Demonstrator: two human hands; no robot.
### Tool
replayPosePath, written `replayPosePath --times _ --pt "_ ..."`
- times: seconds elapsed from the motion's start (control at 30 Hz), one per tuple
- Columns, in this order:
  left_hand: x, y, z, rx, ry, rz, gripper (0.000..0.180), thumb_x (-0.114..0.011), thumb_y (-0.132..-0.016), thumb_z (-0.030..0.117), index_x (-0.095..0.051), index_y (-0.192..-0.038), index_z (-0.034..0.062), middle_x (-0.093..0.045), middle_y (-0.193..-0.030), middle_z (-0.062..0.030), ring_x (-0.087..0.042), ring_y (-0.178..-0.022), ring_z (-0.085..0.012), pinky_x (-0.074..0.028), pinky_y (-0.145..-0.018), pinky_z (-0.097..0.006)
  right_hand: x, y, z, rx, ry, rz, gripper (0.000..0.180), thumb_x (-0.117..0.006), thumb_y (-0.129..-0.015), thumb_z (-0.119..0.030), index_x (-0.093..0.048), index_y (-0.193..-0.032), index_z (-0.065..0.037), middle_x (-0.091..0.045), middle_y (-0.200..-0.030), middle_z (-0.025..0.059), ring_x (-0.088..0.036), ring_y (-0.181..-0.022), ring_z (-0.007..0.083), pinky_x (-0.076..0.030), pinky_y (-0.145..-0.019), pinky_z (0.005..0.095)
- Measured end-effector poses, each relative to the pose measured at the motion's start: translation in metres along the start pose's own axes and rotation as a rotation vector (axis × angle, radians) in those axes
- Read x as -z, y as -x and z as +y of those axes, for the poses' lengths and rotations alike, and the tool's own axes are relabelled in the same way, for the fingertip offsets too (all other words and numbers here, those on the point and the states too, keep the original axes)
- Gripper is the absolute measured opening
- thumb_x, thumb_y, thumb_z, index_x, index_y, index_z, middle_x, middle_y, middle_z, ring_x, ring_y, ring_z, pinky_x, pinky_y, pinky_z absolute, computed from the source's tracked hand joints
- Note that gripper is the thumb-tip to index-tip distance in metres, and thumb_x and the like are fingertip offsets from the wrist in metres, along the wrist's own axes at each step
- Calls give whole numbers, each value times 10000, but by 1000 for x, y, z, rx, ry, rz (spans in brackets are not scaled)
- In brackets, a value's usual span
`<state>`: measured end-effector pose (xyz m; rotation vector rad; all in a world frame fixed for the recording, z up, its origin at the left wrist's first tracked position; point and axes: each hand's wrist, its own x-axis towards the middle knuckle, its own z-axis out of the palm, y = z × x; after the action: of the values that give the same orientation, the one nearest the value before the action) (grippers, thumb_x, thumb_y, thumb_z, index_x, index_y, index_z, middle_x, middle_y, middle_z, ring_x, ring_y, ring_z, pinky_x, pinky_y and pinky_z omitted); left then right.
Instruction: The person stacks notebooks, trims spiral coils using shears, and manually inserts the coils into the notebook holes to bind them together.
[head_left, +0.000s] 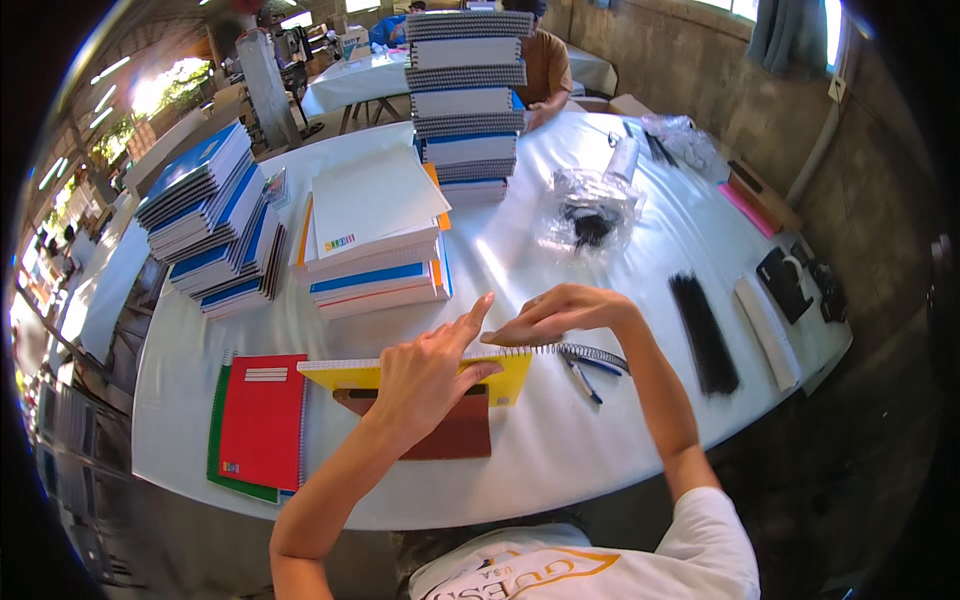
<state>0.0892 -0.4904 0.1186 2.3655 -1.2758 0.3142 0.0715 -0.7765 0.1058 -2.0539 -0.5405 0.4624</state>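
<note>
My left hand (432, 362) grips the top edge of a yellow notebook (511, 380), thumb on its near side and index finger stretched out. The notebook stands on its long side against a brown block-like stand (452, 437). At the notebook's right end, my right hand (560, 312) is closed, its fingertips at the edge where a dark spiral coil (592, 353) runs along the holes. The coil's free end trails to the right. Just below it lie pens (583, 382). The fingertips' exact contact with the coil is partly hidden.
Red (262, 420) and green notebooks (216, 425) lie left. Behind stand unbound page stacks (380, 220), a tall notebook pile (465, 100) and another pile (220, 220). Right are a plastic bag (590, 205), black coils (703, 335) and a white roll (767, 330). A person (548, 70) sits opposite.
</note>
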Motion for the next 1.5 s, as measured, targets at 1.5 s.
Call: replayPosePath --times 1.5 --pt "9 -4 10 14 19 -44 945 -767 -776 392 -258 -1537 157 -691 -830 -86 -685 -679 -293 -545 -609 -412 -1 7 0 165 -29 28 457 -584 -936 -443 -683 -1212 -93 -705 -1045 118 -620 -918 199 -491 -801 328"
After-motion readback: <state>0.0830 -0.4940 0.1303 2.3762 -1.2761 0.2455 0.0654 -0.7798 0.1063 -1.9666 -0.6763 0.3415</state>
